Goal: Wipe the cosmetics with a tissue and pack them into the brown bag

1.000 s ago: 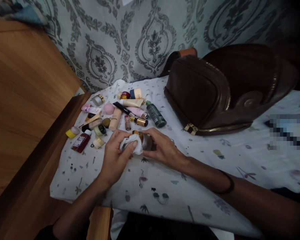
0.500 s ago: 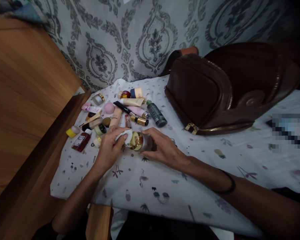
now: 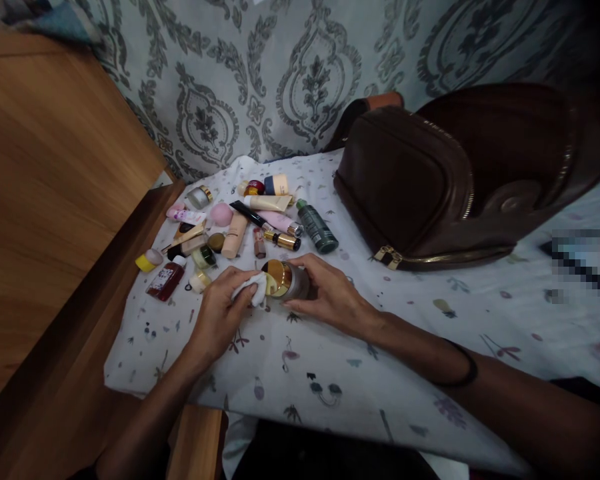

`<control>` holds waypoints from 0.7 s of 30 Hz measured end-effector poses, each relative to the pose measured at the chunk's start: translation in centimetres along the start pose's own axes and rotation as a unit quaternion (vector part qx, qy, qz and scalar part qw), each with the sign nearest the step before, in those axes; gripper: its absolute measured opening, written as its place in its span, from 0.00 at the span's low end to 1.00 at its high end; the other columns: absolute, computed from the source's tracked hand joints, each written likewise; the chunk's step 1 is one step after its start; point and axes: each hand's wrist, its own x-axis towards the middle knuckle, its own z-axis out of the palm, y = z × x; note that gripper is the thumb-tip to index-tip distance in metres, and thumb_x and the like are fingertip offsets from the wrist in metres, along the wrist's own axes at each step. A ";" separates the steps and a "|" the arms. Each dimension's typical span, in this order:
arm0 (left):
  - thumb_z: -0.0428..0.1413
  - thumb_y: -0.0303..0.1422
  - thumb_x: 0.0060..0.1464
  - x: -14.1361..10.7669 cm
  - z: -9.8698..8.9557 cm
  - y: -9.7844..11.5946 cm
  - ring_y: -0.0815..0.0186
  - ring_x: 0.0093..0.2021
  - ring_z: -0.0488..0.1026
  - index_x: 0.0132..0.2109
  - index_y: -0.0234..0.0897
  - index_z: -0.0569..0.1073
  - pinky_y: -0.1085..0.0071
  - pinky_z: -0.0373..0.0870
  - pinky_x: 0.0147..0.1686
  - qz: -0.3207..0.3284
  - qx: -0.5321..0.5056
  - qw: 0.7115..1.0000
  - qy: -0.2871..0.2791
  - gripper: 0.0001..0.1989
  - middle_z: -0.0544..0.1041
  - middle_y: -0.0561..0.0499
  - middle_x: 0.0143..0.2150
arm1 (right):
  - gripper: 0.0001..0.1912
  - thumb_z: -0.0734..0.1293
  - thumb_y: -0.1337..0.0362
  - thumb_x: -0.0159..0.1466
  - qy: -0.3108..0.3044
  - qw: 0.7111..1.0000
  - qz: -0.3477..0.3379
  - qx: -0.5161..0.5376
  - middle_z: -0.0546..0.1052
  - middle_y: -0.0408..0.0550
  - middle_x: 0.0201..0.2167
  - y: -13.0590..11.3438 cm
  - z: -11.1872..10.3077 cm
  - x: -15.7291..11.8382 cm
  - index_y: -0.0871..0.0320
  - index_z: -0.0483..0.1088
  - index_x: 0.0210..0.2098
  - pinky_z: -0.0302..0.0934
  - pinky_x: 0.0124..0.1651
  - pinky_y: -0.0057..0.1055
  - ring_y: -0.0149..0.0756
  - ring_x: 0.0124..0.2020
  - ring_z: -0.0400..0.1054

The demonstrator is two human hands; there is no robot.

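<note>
White cloth (image 3: 251, 292) sits pinched in your left fingers (image 3: 242, 303), beside the gold-lidded jar (image 3: 287, 280) your right fingers (image 3: 303, 307) grip.

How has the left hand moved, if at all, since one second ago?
Yes: the left hand has shifted slightly left, away from the green bottle.
</note>
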 end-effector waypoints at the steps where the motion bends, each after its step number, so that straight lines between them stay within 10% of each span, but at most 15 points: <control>1: 0.53 0.31 0.63 -0.2 0.1 0.2 0.63 0.39 0.74 0.49 0.38 0.79 0.69 0.70 0.39 0.003 0.004 1.000 0.003 0.12 0.76 0.49 0.37 | 0.27 0.75 0.59 0.56 -0.001 1.000 0.000 0.003 0.75 0.52 0.49 0.0 0.0 0.0 0.55 0.65 0.52 0.71 0.46 0.43 0.47 0.47 0.73; 21: 0.48 0.26 0.65 0.9 0.8 3.8 0.61 0.48 0.72 0.54 0.39 0.74 0.65 0.71 0.47 0.147 0.116 0.982 -0.018 0.15 0.74 0.46 0.46 | 0.27 0.73 0.63 0.59 -0.017 0.998 -0.051 0.016 0.73 0.52 0.49 -0.2 -0.2 -0.2 0.53 0.62 0.55 0.69 0.51 0.44 0.47 0.50 0.71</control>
